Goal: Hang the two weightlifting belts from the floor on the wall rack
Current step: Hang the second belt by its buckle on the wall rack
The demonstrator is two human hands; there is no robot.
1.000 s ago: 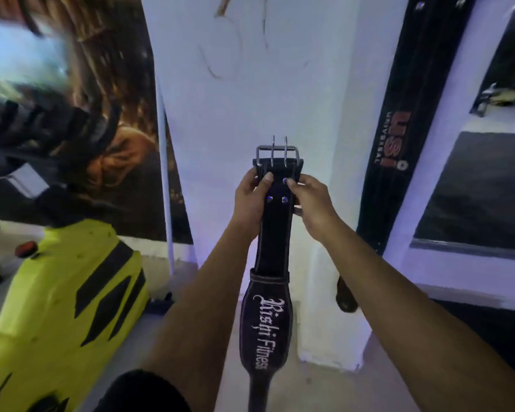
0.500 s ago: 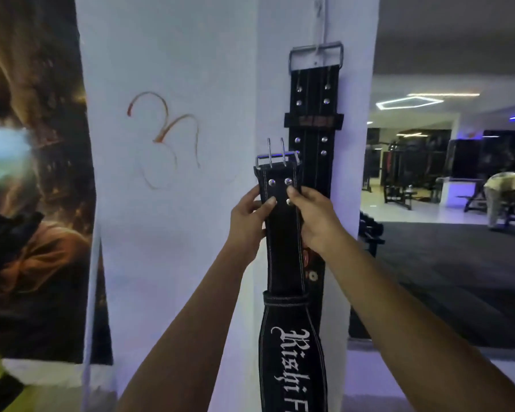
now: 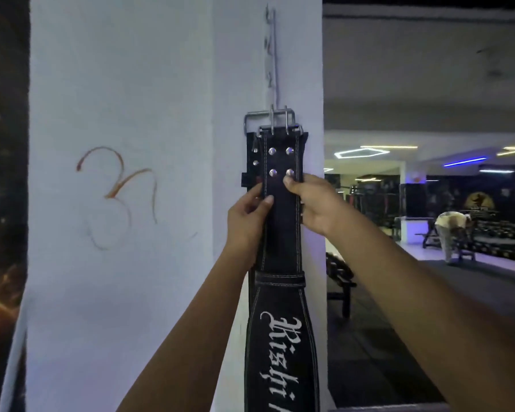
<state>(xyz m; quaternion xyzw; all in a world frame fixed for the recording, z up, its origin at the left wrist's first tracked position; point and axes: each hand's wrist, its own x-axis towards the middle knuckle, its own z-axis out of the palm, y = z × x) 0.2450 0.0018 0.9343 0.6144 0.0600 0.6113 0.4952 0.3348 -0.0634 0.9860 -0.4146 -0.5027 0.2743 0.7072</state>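
Thin grey metal wall rack (image 3: 270, 55) with small hooks, running up and down near the right edge of the white pillar (image 3: 131, 84). Hanging at its bottom end by a silver buckle: a black leather belt with studs (image 3: 252, 157), flat against the pillar. Right in front of that, nearly covering it: a second black leather belt with white stitching and white lettering (image 3: 281, 233), its own silver buckle just under the first one. Cannot tell if this front buckle sits on a hook.
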